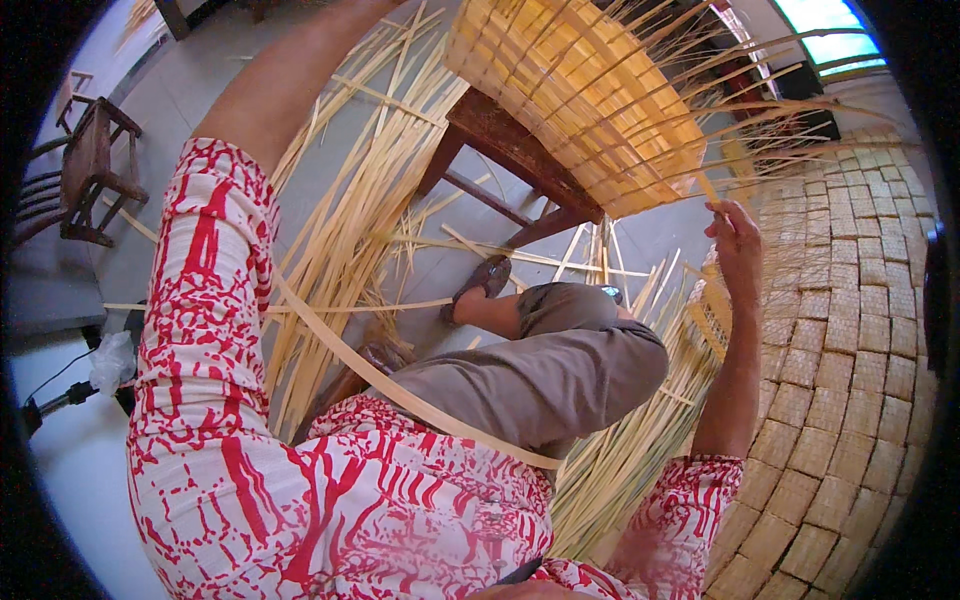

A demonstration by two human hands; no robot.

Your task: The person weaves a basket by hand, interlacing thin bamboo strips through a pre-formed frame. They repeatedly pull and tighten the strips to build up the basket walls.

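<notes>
Woven panel: in the head view I have the yellow woven panel [570, 95] tilted on the dark wooden worktop [515, 145], its lower tip jutting past the worktop's near right corner.
Free ends: long brown strips [790, 105] fan out from the panel's right side.
Right hand: I see the right hand [736, 232] just beyond that corner, fingers bent and closed on a thin pale strip [707, 186] beside the panel's lower tip.
Left hand: it lies past the upper edge of my view, so I cannot tell its state; only the left forearm [290, 85] shows.
Lap: one long pale strip [400, 395] curves across the grey-brown trousers [540, 375].
Floor: loose strips [350, 200] lie heaped left of the worktop.
Far left: I make out a dark wooden chair [97, 170].
</notes>
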